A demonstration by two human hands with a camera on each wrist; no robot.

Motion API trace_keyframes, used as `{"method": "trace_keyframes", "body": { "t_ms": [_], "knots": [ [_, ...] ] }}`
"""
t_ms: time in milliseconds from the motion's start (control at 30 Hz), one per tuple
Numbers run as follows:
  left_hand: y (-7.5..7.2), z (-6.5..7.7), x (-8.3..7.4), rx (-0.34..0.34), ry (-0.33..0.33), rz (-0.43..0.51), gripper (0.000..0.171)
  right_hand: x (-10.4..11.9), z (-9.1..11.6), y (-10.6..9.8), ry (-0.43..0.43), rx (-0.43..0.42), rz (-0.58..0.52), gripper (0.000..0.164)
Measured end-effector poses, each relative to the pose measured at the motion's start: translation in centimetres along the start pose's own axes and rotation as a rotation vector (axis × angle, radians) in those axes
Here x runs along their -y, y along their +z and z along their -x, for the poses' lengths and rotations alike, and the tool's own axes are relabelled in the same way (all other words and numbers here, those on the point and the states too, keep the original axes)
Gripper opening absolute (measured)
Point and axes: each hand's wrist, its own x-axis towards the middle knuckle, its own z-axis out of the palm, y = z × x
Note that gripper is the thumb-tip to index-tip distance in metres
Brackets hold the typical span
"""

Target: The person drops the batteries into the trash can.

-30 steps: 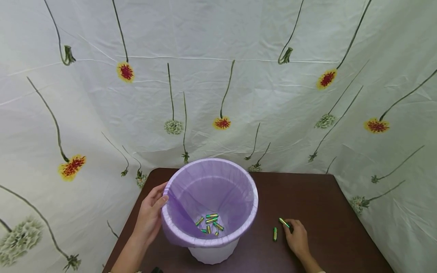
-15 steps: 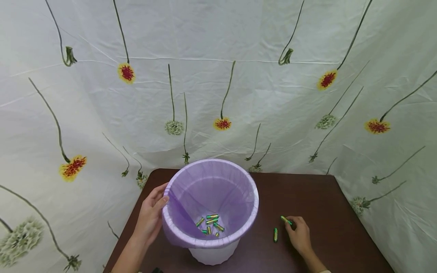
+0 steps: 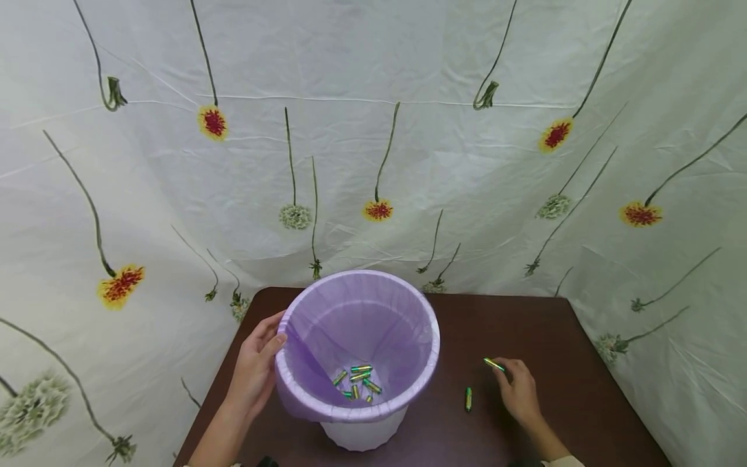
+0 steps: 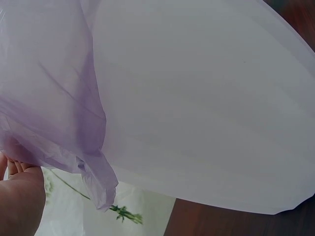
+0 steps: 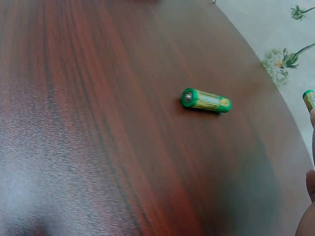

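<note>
My left hand (image 3: pixel 255 363) grips the rim of a white bin (image 3: pixel 362 436) at its left side, thumb over the edge. A thin purple bin liner (image 3: pixel 373 311) covers the inside and folds over the rim. Several green-and-gold batteries (image 3: pixel 372 386) lie at the bottom of the liner. To the right of the bin, my right hand (image 3: pixel 519 392) pinches one battery (image 3: pixel 493 364) by its end, above the table. Another battery (image 3: pixel 469 399) lies on the tabletop between that hand and the bin; the right wrist view shows this loose battery (image 5: pixel 205 100) on its side.
The dark brown wooden table (image 3: pixel 525 324) carries the bin near its left edge. A flower-printed white cloth (image 3: pixel 327 149) hangs behind and along both sides. At the bottom of the head view, a small black object (image 3: pixel 268 462) is partly cut off.
My right hand has shifted a little up and to the right in the head view, carrying the pinched battery with it. The left hand, the bin and the loose battery have stayed put.
</note>
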Motion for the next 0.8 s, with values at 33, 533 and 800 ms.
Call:
{"method": "trace_keyframes", "body": {
  "t_ms": [33, 533, 800],
  "knots": [
    [0.0, 0.0, 0.0, 0.000, 0.001, -0.001, 0.045, 0.1, -0.1, -0.1, -0.011, -0.006, 0.005, 0.016],
    [0.1, 0.0, 0.4, -0.004, 0.007, -0.004, 0.044, 1.0, -1.3, -1.8, -0.049, 0.024, 0.029, 0.016],
    [0.0, 0.0, 0.3, 0.001, 0.007, 0.000, 0.044, 1.8, -2.2, -2.5, -0.051, 0.038, 0.044, 0.017]
  ]
}}
